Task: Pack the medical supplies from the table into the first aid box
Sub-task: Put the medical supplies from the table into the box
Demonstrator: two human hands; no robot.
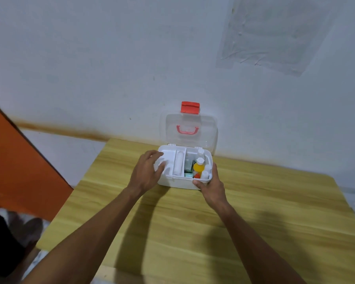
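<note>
Bare counter (254,212) lies open behind both hands' fingers (159,163); ahead, the upright lid (189,130) and wall (111,78) block passage.

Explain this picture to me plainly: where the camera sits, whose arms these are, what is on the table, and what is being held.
There is no machine here. One wide-angle camera sits on a person's head and looks forward and down, so the two bare arms reaching in from the bottom are the wearer's own.

On the light wooden table stands a white plastic first aid box, its clear lid with red latch raised against the wall. Inside are a white divided tray, an orange-yellow bottle with a white cap, small white bottles and greenish packets.

The left hand rests on the tray's left end. The right hand has its grip on the box's front right corner. Neither hand lifts anything off the table.
</note>
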